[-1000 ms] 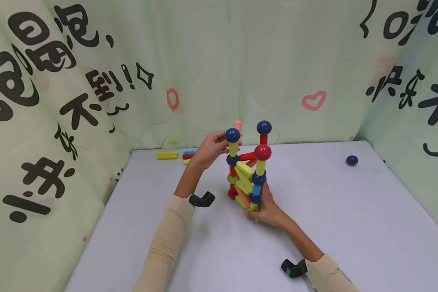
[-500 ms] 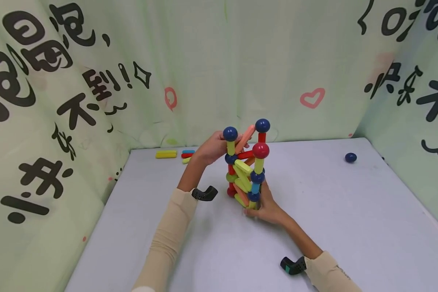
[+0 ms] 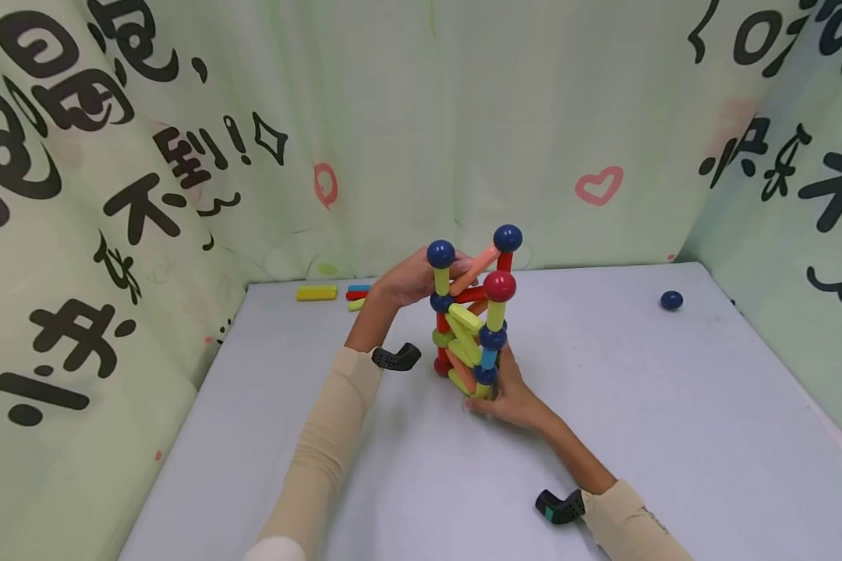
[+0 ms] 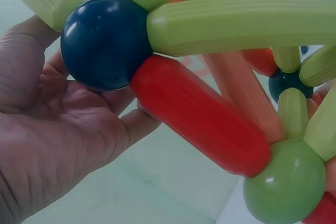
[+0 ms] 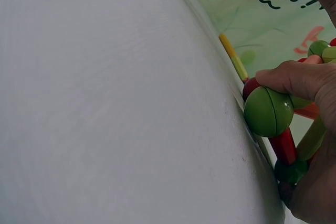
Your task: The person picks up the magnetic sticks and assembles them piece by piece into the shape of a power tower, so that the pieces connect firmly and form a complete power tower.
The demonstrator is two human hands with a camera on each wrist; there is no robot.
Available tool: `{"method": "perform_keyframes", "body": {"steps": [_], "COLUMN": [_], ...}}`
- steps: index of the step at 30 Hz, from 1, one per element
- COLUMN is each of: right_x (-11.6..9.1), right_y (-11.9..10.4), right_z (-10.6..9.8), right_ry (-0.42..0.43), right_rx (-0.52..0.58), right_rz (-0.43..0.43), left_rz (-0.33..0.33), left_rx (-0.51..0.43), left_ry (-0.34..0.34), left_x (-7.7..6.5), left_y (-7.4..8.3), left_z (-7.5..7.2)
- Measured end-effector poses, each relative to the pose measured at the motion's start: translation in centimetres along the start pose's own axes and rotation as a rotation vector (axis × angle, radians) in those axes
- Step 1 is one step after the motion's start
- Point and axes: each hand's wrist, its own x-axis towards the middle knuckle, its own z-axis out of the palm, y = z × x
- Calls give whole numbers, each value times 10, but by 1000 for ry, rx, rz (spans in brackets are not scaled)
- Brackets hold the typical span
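A tower of magnetic building rods and balls [image 3: 468,331] stands mid-table, made of lime, red, blue and orange rods. My left hand [image 3: 412,279] is behind its upper left side and pinches a salmon rod [image 3: 475,269]. That rod slants up to the right, its upper end at the top right blue ball [image 3: 507,238]. In the left wrist view a dark blue ball [image 4: 107,42] and red rod [image 4: 202,116] partly hide the fingers. My right hand [image 3: 511,396] grips the tower's base. The right wrist view shows its thumb on a green ball [image 5: 269,112].
Yellow rods [image 3: 316,293] lie at the table's back left, beside a small group of blue, red and lime rods [image 3: 358,295]. A loose dark blue ball [image 3: 671,301] sits at the back right. A printed curtain [image 3: 393,140] hangs behind the table [image 3: 603,374].
The salmon rod in my left hand has swung from upright to slanting right, its top end now at the right blue ball. My right hand stays on the base.
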Motion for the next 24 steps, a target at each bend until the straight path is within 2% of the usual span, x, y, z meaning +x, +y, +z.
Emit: {"method": "perform_keyframes", "body": {"steps": [4,6,9,12,15,19,22,24], "right_x": [2,2,2,0,-3,-5,-4,-3], "right_y": [0,0,-1,-2,-3,-2,0,2], "right_z": [0,0,0,-4,-9,-12,-9,-6], "right_ry": [1,2,-8,-39,-73,-88,-71,-51], "right_rx": [-1,-10,-5,27,44,58,87,94], "right_rz": [8,2,15,71,144,158,131,117], "left_rz": [-11,-19,-58,-137,-216,-332,-429,-488], "left_rx": [29,36,52,137,298,553,744,863], "left_ry": [27,77,223,441,669,945,1057,1069], "left_x": [0,-3,-11,-23,-39,-65,-84,-95], "left_y": [1,-1,-8,-18,-41,-77,-98,-107], "left_z": [-3,-7,-18,-33,-53,-79,-95,-104]}}
